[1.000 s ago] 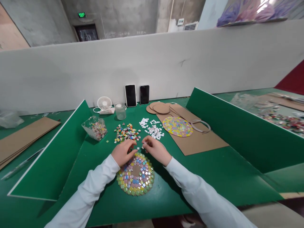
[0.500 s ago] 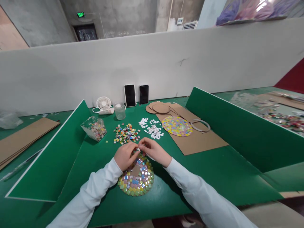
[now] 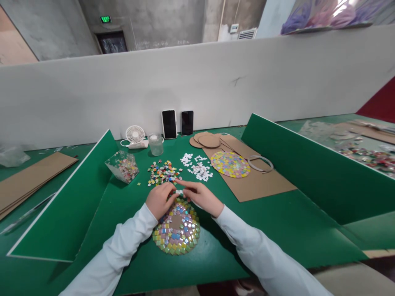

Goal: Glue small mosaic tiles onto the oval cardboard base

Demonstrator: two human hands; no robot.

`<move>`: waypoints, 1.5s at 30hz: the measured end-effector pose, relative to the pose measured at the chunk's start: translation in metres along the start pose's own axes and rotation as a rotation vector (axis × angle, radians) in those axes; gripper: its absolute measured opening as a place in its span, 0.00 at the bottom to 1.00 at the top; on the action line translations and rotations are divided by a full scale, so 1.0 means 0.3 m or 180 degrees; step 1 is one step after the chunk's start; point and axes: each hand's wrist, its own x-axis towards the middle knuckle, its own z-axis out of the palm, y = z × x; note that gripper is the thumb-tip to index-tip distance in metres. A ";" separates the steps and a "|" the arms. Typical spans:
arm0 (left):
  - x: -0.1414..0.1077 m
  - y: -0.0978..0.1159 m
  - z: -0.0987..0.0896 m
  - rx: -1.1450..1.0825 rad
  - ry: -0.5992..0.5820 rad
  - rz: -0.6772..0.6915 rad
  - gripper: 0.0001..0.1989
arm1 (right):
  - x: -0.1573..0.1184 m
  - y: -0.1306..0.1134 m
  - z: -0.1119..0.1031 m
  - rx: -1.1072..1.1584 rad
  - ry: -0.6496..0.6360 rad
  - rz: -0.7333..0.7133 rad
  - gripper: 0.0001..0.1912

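Over the far edge of a round mosaic disc, my left hand is closed in a pinch on a small white square piece. Opposite it, my right hand has its index finger stretched out, while its thumb and other fingers are closed at the white piece's right side. Shiny yellow, green, pink and blue square tiles cover the disc around a bare brown centre. Just beyond my hands lie a pile of coloured tiles and a pile of white square pieces.
A clear container of tiles stands left, near a small fan and a glass. Two phones lean on the wall. Right are cardboard, a finished-looking mosaic disc and a white ring. Green side panels flank the table.
My fingertips have drawn slightly apart, showing the white piece between them. My right index finger has straightened away from the thumb. The disc stays in place.
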 end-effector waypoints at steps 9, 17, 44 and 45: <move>-0.001 0.003 0.000 -0.0094 -0.0139 0.0095 0.09 | -0.006 0.003 0.008 -0.0571 0.0069 -0.0316 0.23; -0.001 0.009 -0.007 -0.0263 -0.0167 0.0145 0.07 | -0.004 0.001 0.015 -0.0624 0.0112 -0.0417 0.21; -0.001 0.025 0.003 -0.0062 -0.0209 -0.0201 0.08 | -0.020 -0.003 0.043 -0.1980 0.0364 -0.0787 0.05; -0.002 0.024 0.003 0.0029 -0.0210 -0.0169 0.09 | -0.021 -0.003 0.042 -0.2036 0.0382 -0.0782 0.06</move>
